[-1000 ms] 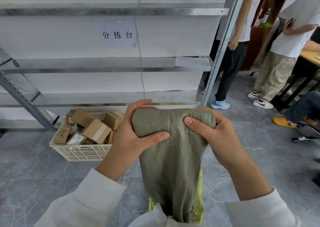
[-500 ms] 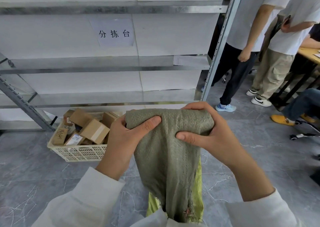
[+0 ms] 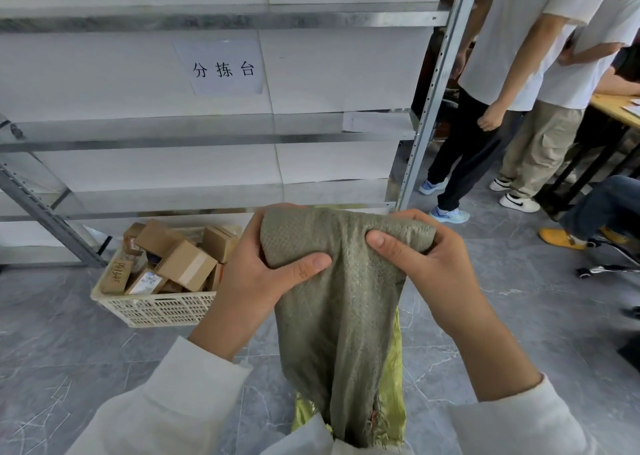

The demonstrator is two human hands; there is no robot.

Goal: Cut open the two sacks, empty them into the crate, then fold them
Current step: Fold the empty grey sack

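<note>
We hold the green sack (image 3: pixel 341 302) up, right of the crate (image 3: pixel 152 307), left hand (image 3: pixel 266 281) and right hand (image 3: pixel 420 264) both gripping its top edge. Since the previous frame, the left thumb has slid lower on the fabric, and the right thumb has moved up to pinch nearer the top.

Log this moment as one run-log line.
phase: folding | left hand: gripping sack top | right hand: gripping sack top | crate: holds boxes, on floor left | sack: limp, hanging

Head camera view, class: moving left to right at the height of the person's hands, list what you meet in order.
crate of cardboard boxes → left hand → grey-green sack → right hand → yellow shoe
</note>
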